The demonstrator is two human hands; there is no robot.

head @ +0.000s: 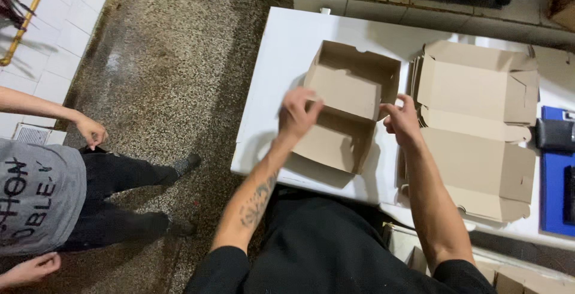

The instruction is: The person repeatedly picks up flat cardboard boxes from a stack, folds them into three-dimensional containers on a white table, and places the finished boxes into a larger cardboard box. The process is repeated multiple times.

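A brown cardboard box (350, 90), half folded, lies on the white table (281, 54). My left hand (297, 113) grips its left edge, fingers curled over the flap. At the box's right corner, my right hand (400, 121) pinches the side wall. The box's lid section stands open toward the far side.
A stack of flat, unfolded cardboard boxes (479, 126) lies just right of the box. A blue object (554, 180) with a dark device (554, 134) sits at the table's right edge. Another person (60, 192) in a grey shirt stands at the left on the speckled floor.
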